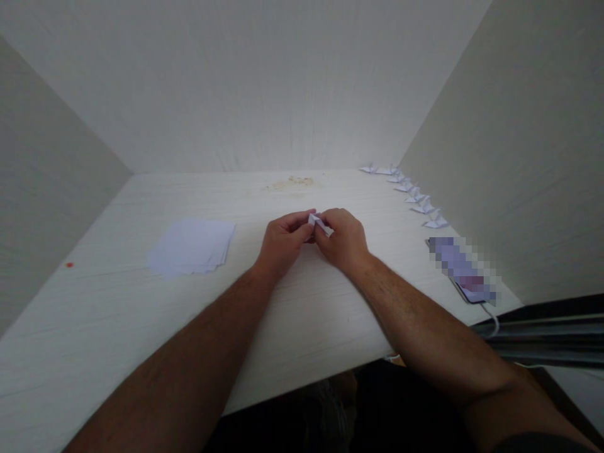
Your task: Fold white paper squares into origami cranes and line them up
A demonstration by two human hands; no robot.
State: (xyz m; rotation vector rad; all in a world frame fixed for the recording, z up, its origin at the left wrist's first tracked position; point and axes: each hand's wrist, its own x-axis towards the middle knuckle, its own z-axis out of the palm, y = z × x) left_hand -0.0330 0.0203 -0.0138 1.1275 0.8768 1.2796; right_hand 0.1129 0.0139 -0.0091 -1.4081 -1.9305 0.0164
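Note:
Between my two hands, above the middle of the white table, is a small piece of folded white paper (313, 219). My left hand (284, 238) pinches it from the left, with the thumb on the near side. From the right, my right hand (343, 234) grips the same paper with thumb and fingers. Most of the paper is hidden by the fingers, so its full shape cannot be made out. Folded paper cranes (419, 198) stand in a row along the right wall, apart from both hands.
A stack of white paper sheets (193, 245) lies on the left of the table (302, 327). A phone (460, 270) with a white cable (493, 321) lies at the right edge. A red spot (70, 265) is far left. Walls enclose the back and sides.

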